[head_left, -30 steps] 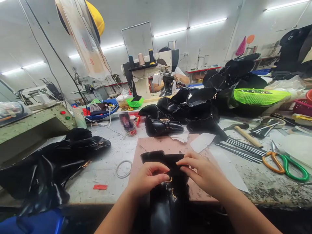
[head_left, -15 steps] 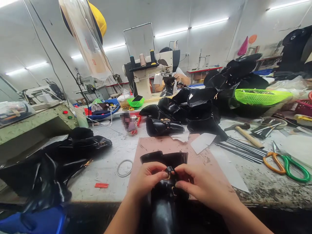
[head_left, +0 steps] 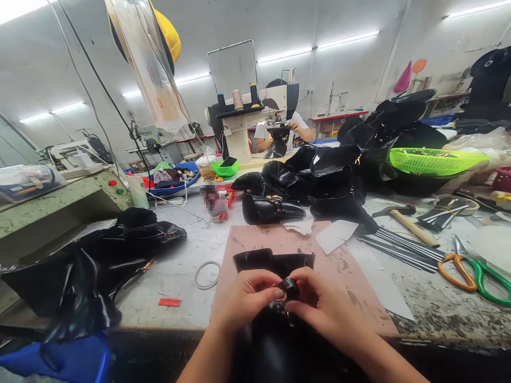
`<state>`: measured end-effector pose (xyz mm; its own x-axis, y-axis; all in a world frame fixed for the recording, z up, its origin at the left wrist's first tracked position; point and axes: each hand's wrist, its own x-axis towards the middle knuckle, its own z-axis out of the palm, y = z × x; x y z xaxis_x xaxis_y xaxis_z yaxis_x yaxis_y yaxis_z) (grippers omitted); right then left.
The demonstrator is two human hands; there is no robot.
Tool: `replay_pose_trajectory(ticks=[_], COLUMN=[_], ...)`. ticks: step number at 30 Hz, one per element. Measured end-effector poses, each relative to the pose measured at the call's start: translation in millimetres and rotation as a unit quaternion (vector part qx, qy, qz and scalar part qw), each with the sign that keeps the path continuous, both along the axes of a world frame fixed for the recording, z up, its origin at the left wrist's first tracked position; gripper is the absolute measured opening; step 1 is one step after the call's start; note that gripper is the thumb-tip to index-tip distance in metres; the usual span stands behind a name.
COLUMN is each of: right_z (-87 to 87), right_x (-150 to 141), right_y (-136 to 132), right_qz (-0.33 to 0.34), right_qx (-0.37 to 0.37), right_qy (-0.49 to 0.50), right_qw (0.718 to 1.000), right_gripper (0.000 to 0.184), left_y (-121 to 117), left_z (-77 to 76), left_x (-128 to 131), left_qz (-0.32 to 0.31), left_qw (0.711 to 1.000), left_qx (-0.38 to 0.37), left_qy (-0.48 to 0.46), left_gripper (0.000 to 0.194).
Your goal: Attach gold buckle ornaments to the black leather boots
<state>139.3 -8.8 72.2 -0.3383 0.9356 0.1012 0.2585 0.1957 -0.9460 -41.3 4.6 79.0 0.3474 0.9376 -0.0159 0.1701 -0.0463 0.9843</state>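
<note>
My left hand [head_left: 255, 293] and right hand [head_left: 317, 304] close together, both pinching short black strap [head_left: 290, 288]; I judge left steadies, right bends. Gold buckle [head_left: 290, 319] just below right thumb. Boot [head_left: 275, 346] beneath, partly on mat [head_left: 249, 238], running past front edge of surface [head_left: 187, 250], probably so strap sits within reach. Long axis front to back, wide end toward far edge; near end too dark for me to make out. Ring [head_left: 207, 288] left of mat; scissors [head_left: 465, 255] near right edge.

On cam I see glossy blk boot upper [head_left: 275, 343] at 6 o'clock, top edge [head_left: 253, 260] twd 12; strap [head_left: 291, 288] curled, gold buckle [head_left: 290, 319] below.
</note>
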Motion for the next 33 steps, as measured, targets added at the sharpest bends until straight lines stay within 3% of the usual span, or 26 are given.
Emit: replay_pose_trajectory(ticks=[3,6,8,10,14,19,20,23,28,33], right_z=[2.9,1.7,-2.9,-9.4,-20.2,-28.3,-29.7,-29.1,-9.6,-4.6], right_x=[5.9,11.0,11.0,9.0,4.5,0.7,-0.3,-2.2,5.4,12.4], right_y=[-0.2,-1.1,-2.6,-3.9,-3.2,-0.6,-0.7,-2.2,-3.2,0.4], right_qz=[0.072,0.086,0.059,0.018,-0.022,-0.057,-0.068,-0.055,0.037,0.035], right_qx=[-0.066,-0.079,-0.013,0.103,0.295,0.356,0.353,0.313,0.124,0.002], right_qy=[0.092,0.045,-0.030,-0.078,-0.119,-0.203,-0.213,-0.214,-0.121,-0.017], right_qw=[0.991,0.992,0.998,0.991,0.948,0.910,0.908,0.924,0.984,0.999], right_gripper=[0.019,0.012,0.012,0.016,0.018,0.011,0.005,0.025,0.025,0.024], left_y=[-1.6,-2.9,-3.6,-4.3,-5.8,-7.4,-7.5,-7.0,-5.2,-6.7], left_z=[2.0,3.4,3.6,3.1,2.5,5.2,5.5,4.8,1.3,6.4], left_x=[0.3,1.0,1.9,2.4,1.7,4.8,6.1,8.1,3.7,3.1], left_qz=[-0.007,-0.010,-0.017,-0.029,-0.042,-0.051,-0.053,-0.062,-0.087,-0.133], left_qw=[1.000,0.999,0.999,0.999,0.999,0.997,0.995,0.991,0.987,0.978], left_qx=[0.006,-0.001,-0.007,-0.007,-0.002,0.045,0.061,0.105,0.125,0.124], left_qy=[0.024,0.038,0.035,0.025,0.018,0.047,0.052,0.060,0.044,0.098], left_gripper=[0.014,0.016,0.017,0.017,0.015,0.015,0.014,0.011,0.009,0.010])
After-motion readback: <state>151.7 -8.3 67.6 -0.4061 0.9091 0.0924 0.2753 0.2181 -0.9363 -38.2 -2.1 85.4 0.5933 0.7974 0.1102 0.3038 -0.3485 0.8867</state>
